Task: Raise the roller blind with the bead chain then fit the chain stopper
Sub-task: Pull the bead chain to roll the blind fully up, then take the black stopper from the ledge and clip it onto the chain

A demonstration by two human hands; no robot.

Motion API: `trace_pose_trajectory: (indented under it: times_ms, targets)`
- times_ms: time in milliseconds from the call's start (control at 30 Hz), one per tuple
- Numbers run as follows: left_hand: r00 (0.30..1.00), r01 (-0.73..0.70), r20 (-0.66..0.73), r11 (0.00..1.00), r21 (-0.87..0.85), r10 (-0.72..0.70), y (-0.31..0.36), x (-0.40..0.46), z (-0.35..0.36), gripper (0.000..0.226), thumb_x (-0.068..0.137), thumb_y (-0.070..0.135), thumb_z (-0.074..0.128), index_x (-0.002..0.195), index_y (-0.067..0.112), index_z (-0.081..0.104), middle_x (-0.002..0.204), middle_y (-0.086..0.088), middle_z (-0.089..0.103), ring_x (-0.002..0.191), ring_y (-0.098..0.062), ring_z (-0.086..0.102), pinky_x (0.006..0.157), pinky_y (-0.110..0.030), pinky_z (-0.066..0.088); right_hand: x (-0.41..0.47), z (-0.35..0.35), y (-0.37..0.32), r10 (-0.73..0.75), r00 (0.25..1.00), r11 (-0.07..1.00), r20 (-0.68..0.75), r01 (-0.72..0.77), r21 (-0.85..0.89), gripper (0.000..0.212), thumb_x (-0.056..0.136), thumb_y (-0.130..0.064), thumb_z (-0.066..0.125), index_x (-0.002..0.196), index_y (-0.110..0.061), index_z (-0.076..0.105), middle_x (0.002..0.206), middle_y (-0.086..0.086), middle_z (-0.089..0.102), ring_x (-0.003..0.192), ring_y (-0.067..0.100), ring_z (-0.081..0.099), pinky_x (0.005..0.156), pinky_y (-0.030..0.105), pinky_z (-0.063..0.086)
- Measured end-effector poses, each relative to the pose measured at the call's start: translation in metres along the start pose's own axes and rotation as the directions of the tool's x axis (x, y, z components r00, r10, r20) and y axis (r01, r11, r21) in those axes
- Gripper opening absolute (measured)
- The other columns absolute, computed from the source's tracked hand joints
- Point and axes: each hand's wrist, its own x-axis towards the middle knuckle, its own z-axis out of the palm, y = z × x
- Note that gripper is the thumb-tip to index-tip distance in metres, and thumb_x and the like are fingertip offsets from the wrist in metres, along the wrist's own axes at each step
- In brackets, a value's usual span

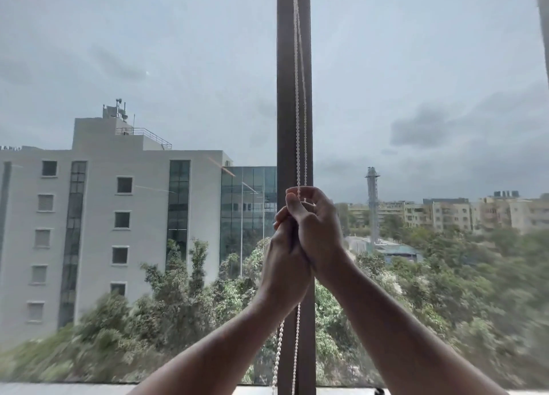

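Both hands pressed together at dark vertical window mullion point(286, 97): right hand point(318, 228) and left hand point(285, 264) clamped on white bead chain point(298, 112).

bead chain point(298, 127) hangs before the window post point(286, 97), both hands clasped around it, left hand point(285, 258) lower.

A dark vertical mullion point(286, 97) is dividing the window into two wide panes. Through the left pane, a pale multi-storey building point(118, 210) is standing with rows of small square windows and dark glazed strips, antennas point(118, 109) rising from its roof. A glass-fronted block point(248, 204) is adjoining it on the right. Green trees point(178, 305) are filling the lower part of the view, looking blurred. Through the right pane, a slim tower point(372, 204) is rising above low apartment blocks point(475, 212). Grey clouds point(430, 124) are covering the sky. A light sill point(59, 388) is running along the bottom edge.
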Motion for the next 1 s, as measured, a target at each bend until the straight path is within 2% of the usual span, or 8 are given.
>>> trace_pose_trajectory:
  times_ms: [100,200,367,467,533,633,867,1000]
  targets:
    - [1.0,0.017,0.013,1.0,0.013,-0.017,-0.014,-0.015,0.0,0.034,0.095,0.004,0.044,0.108,0.03,0.063,0.093,0.012,0.074,0.087,-0.006,0.07,0.07,-0.024,0.056,-0.012,-0.007,0.016,-0.013,1.0,0.997,-0.006,0.012,-0.075,0.001,0.096,-0.018,0.061,0.096,-0.019,0.061,0.065,0.002,0.071,0.063,0.014,0.068,0.067,0.036,0.057]
    - [0.994,0.099,0.027,0.993,0.068,-0.101,-0.036,-0.042,0.001,0.033,0.095,0.004,0.046,0.111,0.028,0.063,0.095,0.011,0.074,0.088,-0.004,0.07,0.071,-0.021,0.055,-0.032,-0.017,0.04,-0.012,1.0,0.986,0.0,0.011,-0.167,0.002,0.096,-0.016,0.062,0.094,-0.016,0.062,0.066,0.003,0.071,0.061,0.014,0.067,0.062,0.031,0.055]
    - [0.972,0.215,0.054,0.958,0.19,-0.229,-0.069,-0.101,0.001,0.024,0.099,0.017,0.048,0.106,0.035,0.061,0.092,0.007,0.074,0.083,-0.011,0.069,0.07,-0.039,0.056,-0.071,-0.038,0.08,0.026,1.0,0.961,-0.008,-0.027,-0.275,0.013,0.094,-0.019,0.064,0.084,-0.026,0.064,0.065,0.0,0.071,0.062,0.014,0.069,0.06,0.032,0.058]
    - [0.945,0.287,0.097,0.934,0.21,-0.312,-0.086,-0.135,-0.003,0.014,0.096,0.024,0.049,0.087,0.024,0.059,0.069,0.004,0.064,0.062,-0.014,0.057,0.058,-0.046,0.047,-0.094,-0.048,0.103,0.048,0.999,0.952,-0.011,-0.049,-0.303,0.015,0.095,-0.018,0.062,0.082,-0.027,0.063,0.063,-0.002,0.069,0.06,0.013,0.068,0.058,0.031,0.057]
    - [0.917,0.36,0.106,0.912,0.198,-0.385,-0.096,-0.157,-0.009,0.017,0.097,0.026,0.051,0.081,0.025,0.058,0.059,0.002,0.058,0.055,-0.013,0.051,0.052,-0.042,0.046,-0.111,-0.056,0.118,0.064,0.998,0.943,-0.007,-0.062,-0.328,0.012,0.095,-0.02,0.062,0.085,-0.025,0.064,0.064,-0.001,0.069,0.06,0.015,0.068,0.057,0.027,0.056]
    - [0.855,0.489,0.124,0.862,0.133,-0.504,-0.109,-0.184,-0.017,0.013,0.099,0.017,0.056,0.089,0.024,0.063,0.06,0.005,0.064,0.054,-0.01,0.059,0.053,-0.027,0.05,-0.137,-0.069,0.142,0.125,0.992,0.938,-0.01,-0.121,-0.323,0.008,0.095,-0.023,0.063,0.088,-0.023,0.064,0.067,0.003,0.07,0.058,0.02,0.067,0.055,0.023,0.053]
    - [0.801,0.584,0.088,0.805,0.103,-0.593,-0.132,-0.235,-0.023,0.022,0.097,0.012,0.058,0.084,0.025,0.07,0.07,-0.005,0.072,0.063,-0.022,0.07,0.059,-0.036,0.055,-0.198,-0.094,0.193,0.274,0.954,0.903,0.12,-0.212,-0.373,0.005,0.093,-0.027,0.064,0.088,-0.027,0.066,0.072,0.0,0.071,0.067,0.015,0.069,0.066,0.031,0.057]
    - [0.795,0.6,0.042,0.794,0.1,-0.606,-0.139,-0.258,-0.022,0.024,0.098,0.013,0.058,0.091,0.03,0.073,0.074,-0.005,0.074,0.065,-0.021,0.071,0.061,-0.031,0.057,-0.219,-0.116,0.222,0.325,0.946,0.866,-0.011,-0.302,-0.398,0.009,0.093,-0.027,0.064,0.085,-0.026,0.066,0.067,-0.001,0.07,0.063,0.012,0.067,0.063,0.026,0.053]
